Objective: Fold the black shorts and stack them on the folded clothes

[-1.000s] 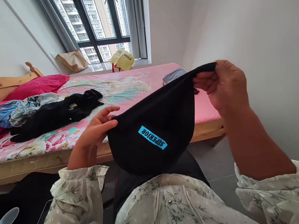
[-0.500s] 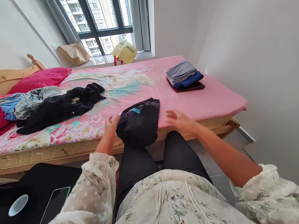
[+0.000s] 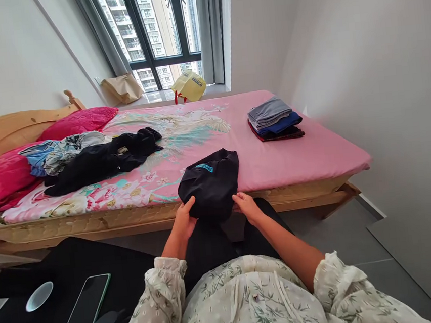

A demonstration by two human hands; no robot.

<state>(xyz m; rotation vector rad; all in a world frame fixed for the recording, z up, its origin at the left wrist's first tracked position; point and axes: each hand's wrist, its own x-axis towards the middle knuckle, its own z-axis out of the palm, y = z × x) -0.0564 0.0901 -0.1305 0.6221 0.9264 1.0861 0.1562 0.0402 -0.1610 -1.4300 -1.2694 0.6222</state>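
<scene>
A black garment (image 3: 210, 182) with a blue label lies bunched at the near edge of the bed (image 3: 299, 156), partly hanging over it. My left hand (image 3: 186, 218) grips its lower left edge. On the lower right edge rests my right hand (image 3: 246, 205), fingers curled on the cloth. Both hands sit just above my knees.
A stack of folded clothes (image 3: 274, 119) sits at the bed's right side. A loose pile of black and patterned clothes (image 3: 96, 155) lies left, by pink pillows (image 3: 76, 123). A phone (image 3: 81, 314) and a small dish (image 3: 40, 296) lie on a black surface at lower left. Bags (image 3: 190, 85) stand by the window.
The black garment, held up spread between both hands a second ago, was dropped onto the bed edge. Both hands then came back to grip its near edge.
</scene>
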